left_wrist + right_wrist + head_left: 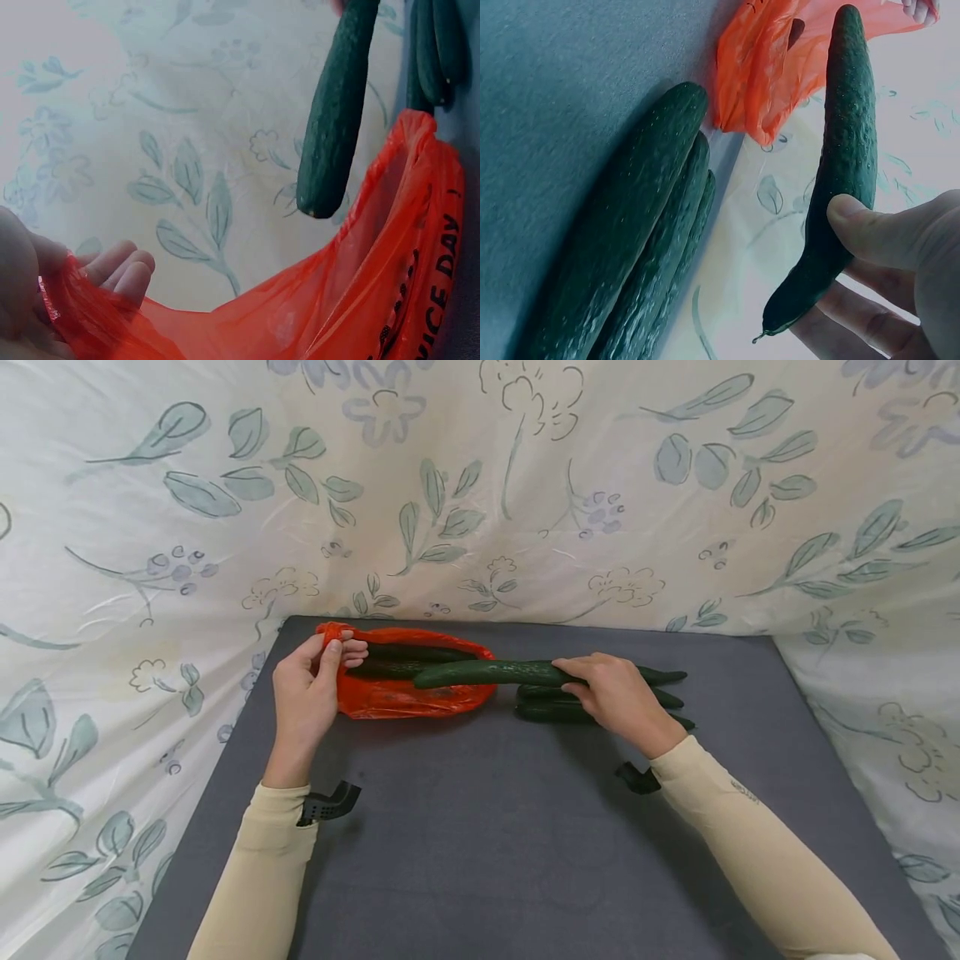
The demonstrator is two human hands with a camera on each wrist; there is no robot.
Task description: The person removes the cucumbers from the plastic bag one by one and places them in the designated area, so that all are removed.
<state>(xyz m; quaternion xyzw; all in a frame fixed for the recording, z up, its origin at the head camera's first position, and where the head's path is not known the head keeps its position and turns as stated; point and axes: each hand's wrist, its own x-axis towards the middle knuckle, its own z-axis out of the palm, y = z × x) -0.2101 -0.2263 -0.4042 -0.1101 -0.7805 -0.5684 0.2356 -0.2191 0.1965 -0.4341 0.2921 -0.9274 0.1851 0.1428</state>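
Observation:
My left hand [306,693] holds the rim of a red plastic bag [382,702] between thumb and fingers, its mouth spread toward the right. Dark green cucumbers [382,668] lie inside the bag. My right hand [622,702] grips a long cucumber [487,674] near its stem end, thumb on one side and fingers on the other in the right wrist view. The cucumber's blunt tip points left and overlaps the bag's opening in the head view. Under the right hand, three more cucumbers [622,217] lie side by side on the table.
The grey tabletop [465,827] extends toward me in front of the bag. A floral-patterned cloth [495,543] hangs behind it and along both sides. Black wrist straps [330,802] sit at both cuffs. Black lettering [442,277] runs along the bag.

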